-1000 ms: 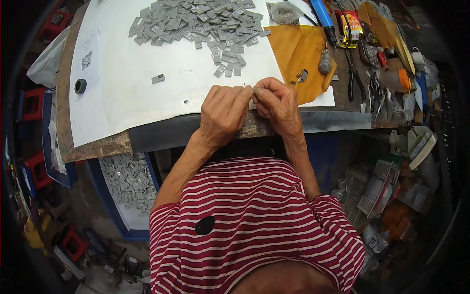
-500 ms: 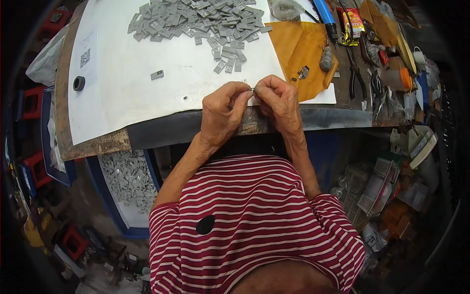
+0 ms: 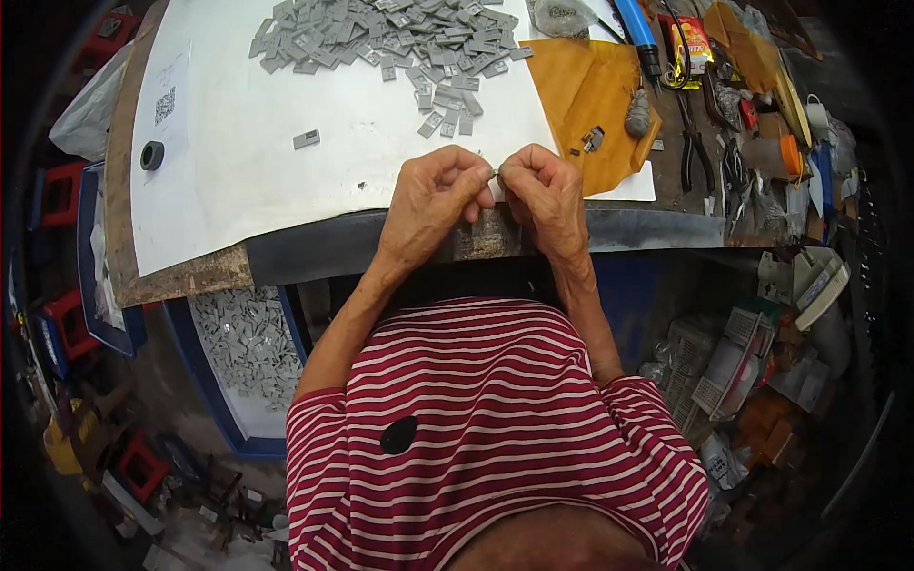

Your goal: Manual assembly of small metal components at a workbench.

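Pinching a tiny grey piece (image 3: 496, 173) between them, the left hand (image 3: 433, 205) and right hand (image 3: 545, 195) meet fingertip to fingertip over the near edge of the workbench (image 3: 647, 228), both curled nearly closed; the piece is too small to make out. Just beyond lies a white sheet (image 3: 238, 171) bearing one stray grey tile (image 3: 306, 139). Farther back, a heap of grey tiles (image 3: 381, 33) spreads well apart from the hands, with an orange envelope (image 3: 590, 90) to its right.
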`<state>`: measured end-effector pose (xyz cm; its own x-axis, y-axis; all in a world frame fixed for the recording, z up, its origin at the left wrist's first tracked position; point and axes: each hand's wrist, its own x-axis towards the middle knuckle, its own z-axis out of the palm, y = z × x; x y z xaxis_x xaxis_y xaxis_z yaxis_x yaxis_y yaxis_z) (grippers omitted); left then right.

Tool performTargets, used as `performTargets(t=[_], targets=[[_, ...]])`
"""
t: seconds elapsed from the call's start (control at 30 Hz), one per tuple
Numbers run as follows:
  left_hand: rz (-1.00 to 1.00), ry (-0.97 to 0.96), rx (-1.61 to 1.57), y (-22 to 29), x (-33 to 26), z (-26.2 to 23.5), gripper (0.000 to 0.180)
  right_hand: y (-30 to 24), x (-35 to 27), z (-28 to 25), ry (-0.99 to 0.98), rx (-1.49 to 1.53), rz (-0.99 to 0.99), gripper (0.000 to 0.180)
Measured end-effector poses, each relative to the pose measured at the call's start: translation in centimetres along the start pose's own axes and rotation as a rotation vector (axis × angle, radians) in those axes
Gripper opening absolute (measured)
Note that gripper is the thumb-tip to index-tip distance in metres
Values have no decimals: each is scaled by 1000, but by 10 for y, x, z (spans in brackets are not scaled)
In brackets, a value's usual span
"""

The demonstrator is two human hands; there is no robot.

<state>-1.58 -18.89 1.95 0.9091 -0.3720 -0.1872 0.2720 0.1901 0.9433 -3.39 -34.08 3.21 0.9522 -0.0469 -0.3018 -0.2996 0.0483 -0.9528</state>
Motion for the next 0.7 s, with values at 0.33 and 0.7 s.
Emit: performTargets(t=[0.33, 0.7], targets=[[-244, -59, -61, 7, 10, -4, 16, -1, -1, -6, -136, 269, 145, 12], [-204, -42, 7, 5, 7, -1, 14, -1, 1, -10, -201, 301, 169, 12]])
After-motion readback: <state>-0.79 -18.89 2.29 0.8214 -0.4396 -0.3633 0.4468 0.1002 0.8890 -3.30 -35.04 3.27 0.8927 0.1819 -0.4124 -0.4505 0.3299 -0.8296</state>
